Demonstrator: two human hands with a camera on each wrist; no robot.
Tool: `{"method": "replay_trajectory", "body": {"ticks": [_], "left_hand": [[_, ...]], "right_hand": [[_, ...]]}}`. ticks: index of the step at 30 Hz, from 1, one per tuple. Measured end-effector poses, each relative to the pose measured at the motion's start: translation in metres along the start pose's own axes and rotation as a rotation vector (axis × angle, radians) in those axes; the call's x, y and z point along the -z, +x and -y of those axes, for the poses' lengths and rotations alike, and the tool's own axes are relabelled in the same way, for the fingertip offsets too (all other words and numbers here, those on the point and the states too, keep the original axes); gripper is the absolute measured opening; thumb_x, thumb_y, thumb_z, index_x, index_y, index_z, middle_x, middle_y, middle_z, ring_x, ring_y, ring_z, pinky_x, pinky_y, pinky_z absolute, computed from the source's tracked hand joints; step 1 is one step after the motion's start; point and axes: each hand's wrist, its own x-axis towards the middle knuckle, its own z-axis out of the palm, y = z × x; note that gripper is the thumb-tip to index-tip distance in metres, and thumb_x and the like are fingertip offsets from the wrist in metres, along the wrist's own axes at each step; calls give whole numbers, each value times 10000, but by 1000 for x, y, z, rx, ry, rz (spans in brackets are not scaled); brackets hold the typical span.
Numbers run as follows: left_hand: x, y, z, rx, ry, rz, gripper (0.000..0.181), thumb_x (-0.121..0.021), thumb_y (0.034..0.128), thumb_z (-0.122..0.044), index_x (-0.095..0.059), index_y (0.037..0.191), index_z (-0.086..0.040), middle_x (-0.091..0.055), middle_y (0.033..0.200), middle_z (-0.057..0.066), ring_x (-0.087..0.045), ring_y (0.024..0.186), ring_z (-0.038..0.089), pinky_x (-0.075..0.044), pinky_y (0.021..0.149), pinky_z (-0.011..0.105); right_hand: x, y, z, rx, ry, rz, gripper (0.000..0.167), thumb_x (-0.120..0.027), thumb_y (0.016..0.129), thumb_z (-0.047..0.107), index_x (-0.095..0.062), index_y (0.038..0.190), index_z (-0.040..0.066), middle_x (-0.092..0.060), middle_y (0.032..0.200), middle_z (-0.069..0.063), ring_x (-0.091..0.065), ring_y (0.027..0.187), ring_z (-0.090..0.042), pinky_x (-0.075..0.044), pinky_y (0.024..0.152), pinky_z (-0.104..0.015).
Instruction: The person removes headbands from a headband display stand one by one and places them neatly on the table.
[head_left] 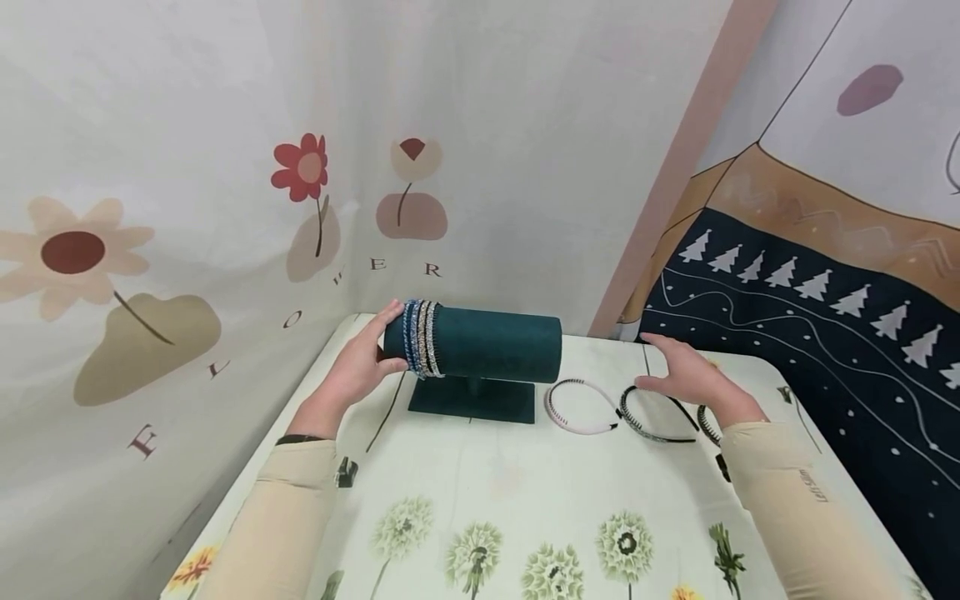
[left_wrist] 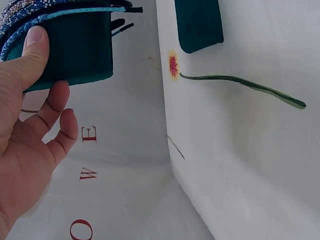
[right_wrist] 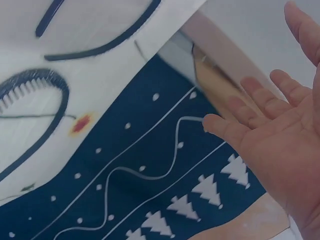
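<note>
**Left Hand Clasps the Headband Roll's End; Right Hand Spread Wide**

The left hand (head_left: 356,367) curls round the near-left end of the dark green roll (head_left: 498,343), thumb on the blue headband (head_left: 408,340), fingertips at its top. The other fitted headbands (head_left: 430,337) sit just right of that grip, side by side; the rest of the roll runs bare beyond them, above its flat base (head_left: 471,402).

The right hand (head_left: 690,371) holds nothing, fingers apart, above the table. Just below it lies a black headband (head_left: 637,427); a pale headband (head_left: 552,410) lies to its left, and 1 more dark headband (head_left: 705,423) is partly hidden by the wrist.

The step looks like settling the outermost band. To do it well, I would press evenly from thumb and fingertips, so that the band slides square and does not twist, keep it snug to its neighbours without overlap, and steady the stand so that it does not tip.

Writing: the backdrop (head_left: 525,167) spells FLOWER in 6 red letters, left of and behind the left-hand grip. Small print on the right sleeve (head_left: 780,508) is too faint to read surely. No brand shows on the headbands or roll.
</note>
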Motion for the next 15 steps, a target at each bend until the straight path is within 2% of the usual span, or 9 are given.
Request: {"method": "replay_trajectory", "body": {"ticks": [5, 10, 15], "left_hand": [[-1, 0, 1, 5, 2, -1, 980, -768, 988, -102, -159, 1736, -273, -97, 1829, -26, -642, 1059, 317, -508, 1008, 477], [-1, 0, 0, 8, -8, 2, 980, -770, 986, -97, -163, 1735, -274, -99, 1829, -26, -644, 1055, 320, -508, 1006, 476], [-1, -1, 0, 14, -9, 2, 984, -769, 989, -107, -154, 1736, -285, -91, 1829, -34, -642, 1116, 336, -509, 1048, 505]], "right_hand": [[-8, 5, 20, 23, 25, -3, 909, -769, 991, 346, -274, 1673, 4, -301, 1708, -313, -299, 1557, -547, -328, 1220, -722], [-8, 9, 40, 89, 51, -31, 920, -778, 986, 355, -273, 1685, 35, -310, 1718, -286, -301, 1568, -533, -324, 1221, -726], [-5, 9, 58, 85, 91, -54, 939, -774, 984, 394, -251, 1702, 91, -269, 1746, -260, -270, 1586, -528, -319, 1216, -741]]}}
